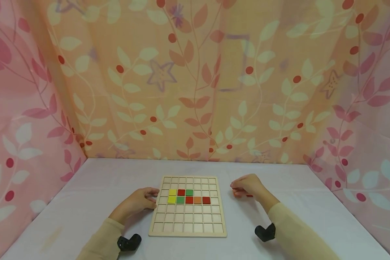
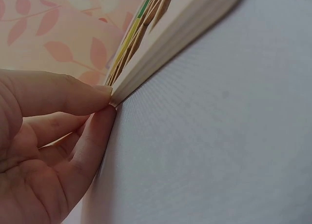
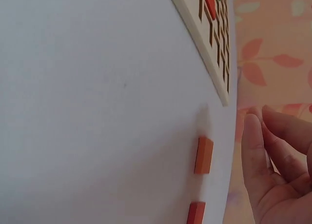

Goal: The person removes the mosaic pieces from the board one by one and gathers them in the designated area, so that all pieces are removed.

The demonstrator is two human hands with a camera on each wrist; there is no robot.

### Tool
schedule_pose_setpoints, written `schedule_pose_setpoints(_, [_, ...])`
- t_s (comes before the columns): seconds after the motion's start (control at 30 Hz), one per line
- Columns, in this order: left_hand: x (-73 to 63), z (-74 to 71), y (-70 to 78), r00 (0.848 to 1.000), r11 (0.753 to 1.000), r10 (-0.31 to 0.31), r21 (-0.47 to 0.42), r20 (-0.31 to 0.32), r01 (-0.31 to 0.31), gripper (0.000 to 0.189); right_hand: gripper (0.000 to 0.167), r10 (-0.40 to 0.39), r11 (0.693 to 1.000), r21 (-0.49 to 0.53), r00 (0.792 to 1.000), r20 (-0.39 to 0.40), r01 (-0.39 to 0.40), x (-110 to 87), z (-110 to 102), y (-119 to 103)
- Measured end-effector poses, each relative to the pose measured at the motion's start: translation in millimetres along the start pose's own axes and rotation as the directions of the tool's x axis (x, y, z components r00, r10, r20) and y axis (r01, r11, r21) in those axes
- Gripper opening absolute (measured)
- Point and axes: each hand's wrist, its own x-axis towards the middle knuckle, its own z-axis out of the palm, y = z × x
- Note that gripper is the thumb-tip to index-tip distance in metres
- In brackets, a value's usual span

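A pale wooden grid board (image 1: 188, 227) lies on the table with several coloured square tiles in its cells. The upper row shows a yellow, a red and a green tile (image 1: 189, 193); in the row below are yellow, green, red and orange ones. My left hand (image 1: 139, 200) pinches the board's left edge, thumb (image 2: 100, 93) on the rim and a finger against the side. Right of the board, my right hand (image 1: 248, 185) hovers above an orange tile (image 3: 204, 155) and a red tile (image 3: 196, 213) on the table. Its thumb and fingertips are close together with nothing visible between them.
A white cloth (image 1: 117, 173) covers the table. Patterned curtains (image 1: 195, 79) enclose the back and both sides. A black device (image 1: 129, 242) is worn at the left wrist, another black device (image 1: 265, 232) at the right.
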Motion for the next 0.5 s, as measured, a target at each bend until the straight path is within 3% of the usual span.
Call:
schedule_pose_setpoints(0.2, [-1.1, 0.6, 0.6, 1.000, 1.000, -0.004, -0.003, -0.003, 0.004, 0.060, 0.021, -0.033, 0.997, 0.073, 0.999, 0.024, 0.031, 2.7, 22, -9])
schedule_pose_setpoints(0.5, [-1.8, -0.1, 2.0, 1.000, 1.000, -0.015, -0.002, -0.006, 0.015, 0.059, 0.019, -0.092, 0.992, 0.093, 0.992, 0.089, 0.083, 2.4, 50, -23])
